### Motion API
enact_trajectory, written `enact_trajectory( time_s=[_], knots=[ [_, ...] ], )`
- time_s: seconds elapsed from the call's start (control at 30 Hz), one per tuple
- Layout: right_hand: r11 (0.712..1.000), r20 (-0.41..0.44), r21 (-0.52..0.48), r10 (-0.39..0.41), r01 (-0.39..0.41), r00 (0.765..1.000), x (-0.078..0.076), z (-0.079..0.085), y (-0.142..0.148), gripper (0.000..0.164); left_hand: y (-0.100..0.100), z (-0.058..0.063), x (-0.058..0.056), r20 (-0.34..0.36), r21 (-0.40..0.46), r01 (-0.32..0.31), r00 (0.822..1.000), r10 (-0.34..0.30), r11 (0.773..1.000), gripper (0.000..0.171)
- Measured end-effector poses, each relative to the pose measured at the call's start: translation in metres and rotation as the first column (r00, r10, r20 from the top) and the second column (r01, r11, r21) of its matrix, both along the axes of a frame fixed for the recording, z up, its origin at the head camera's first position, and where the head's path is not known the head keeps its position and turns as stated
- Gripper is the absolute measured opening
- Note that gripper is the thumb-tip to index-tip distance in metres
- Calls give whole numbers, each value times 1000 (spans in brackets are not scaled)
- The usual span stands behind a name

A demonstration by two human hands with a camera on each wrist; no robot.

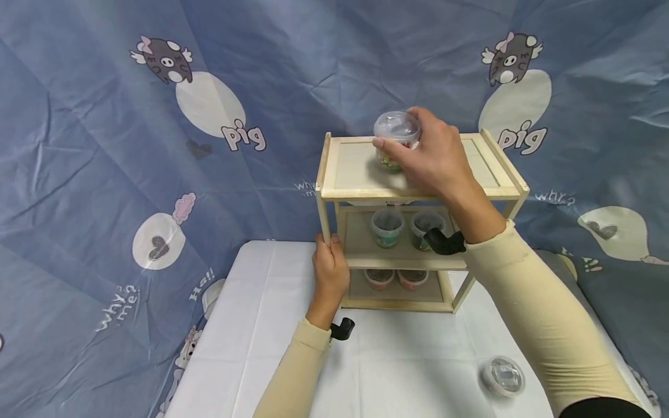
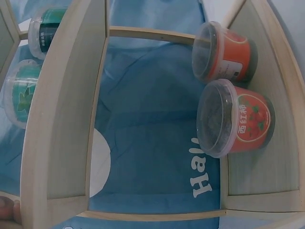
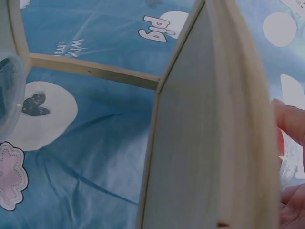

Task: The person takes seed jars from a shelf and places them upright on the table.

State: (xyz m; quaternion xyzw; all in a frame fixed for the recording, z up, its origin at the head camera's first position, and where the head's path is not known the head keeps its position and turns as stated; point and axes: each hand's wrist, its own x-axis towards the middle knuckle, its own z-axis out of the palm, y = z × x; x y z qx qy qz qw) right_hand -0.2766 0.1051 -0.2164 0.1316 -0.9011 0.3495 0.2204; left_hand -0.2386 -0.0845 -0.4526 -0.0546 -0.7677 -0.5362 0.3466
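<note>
My right hand (image 1: 436,154) grips a lidded clear plastic tub (image 1: 398,129) with colourful contents or label low on its side, at the top board of a small wooden shelf rack (image 1: 355,165). Thumb and fingers lie on opposite sides of the tub near its rim. At the rack's left front post, my left hand (image 1: 330,267) holds the wood around middle-shelf height. On the middle shelf stand a green-labelled tub (image 1: 387,227) and a darker tub (image 1: 425,227). Two red-labelled tubs sit side by side on the bottom shelf; one (image 2: 255,117) shows a tomato picture in the left wrist view.
Another clear lidded tub (image 1: 503,376) rests on the white-covered table (image 1: 292,290) at the front right, near my right forearm. Blue printed cloth (image 1: 292,69) hangs behind the rack and along both sides. Raised side rails (image 1: 504,161) edge the rack's top board.
</note>
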Motion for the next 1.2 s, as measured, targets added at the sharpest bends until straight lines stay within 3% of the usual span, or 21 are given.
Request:
enact_trajectory(
  time_s=[0.4,0.6,0.9,1.2],
  knots=[
    [1000,-32,-22,-15,14,999,27,6,8,75,-2,1,-1,2,13,15,1000,-15,1000,25],
    [997,-18,-71,9,-10,1000,49,3,17,71,-1,1,1,3,7,32,999,-32,999,26],
    [995,-79,-78,61,-67,995,84,-5,28,67,0,1,1,18,3,28,999,-28,1000,26],
    [996,-29,-55,74,-76,997,105,-4,35,65,1,4,1,-15,5,11,1000,-11,1000,23]
  ],
)
